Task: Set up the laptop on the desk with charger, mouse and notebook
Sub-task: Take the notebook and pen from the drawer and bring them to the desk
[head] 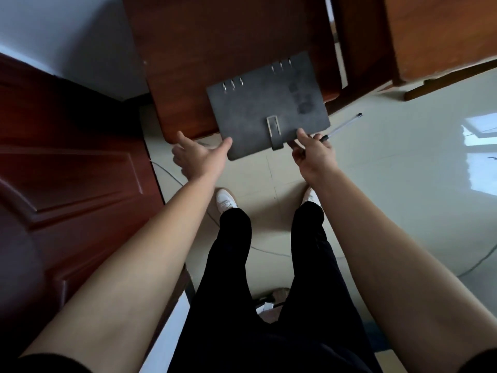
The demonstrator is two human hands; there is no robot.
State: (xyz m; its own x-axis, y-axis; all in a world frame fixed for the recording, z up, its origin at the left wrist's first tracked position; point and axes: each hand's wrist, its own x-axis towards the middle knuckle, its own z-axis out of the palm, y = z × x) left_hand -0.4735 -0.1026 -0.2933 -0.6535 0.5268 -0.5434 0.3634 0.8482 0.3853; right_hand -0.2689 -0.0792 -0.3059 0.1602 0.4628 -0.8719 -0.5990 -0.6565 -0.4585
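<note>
A dark grey ring-binder notebook (266, 109) with a strap clasp lies partly on a brown wooden surface (215, 49), its near edge hanging over the edge. My left hand (200, 156) is spread open, its thumb touching the notebook's near left corner. My right hand (313, 154) pinches the near right edge of the notebook by the clasp and also holds a clear pen (343, 126) that points to the right. No laptop, charger or mouse is in view.
A dark red panelled door (67, 184) stands at the left. A second wooden piece of furniture (430, 36) is at the upper right. Below are a pale tiled floor (403, 170) with thin cables, my black trousers and white shoes.
</note>
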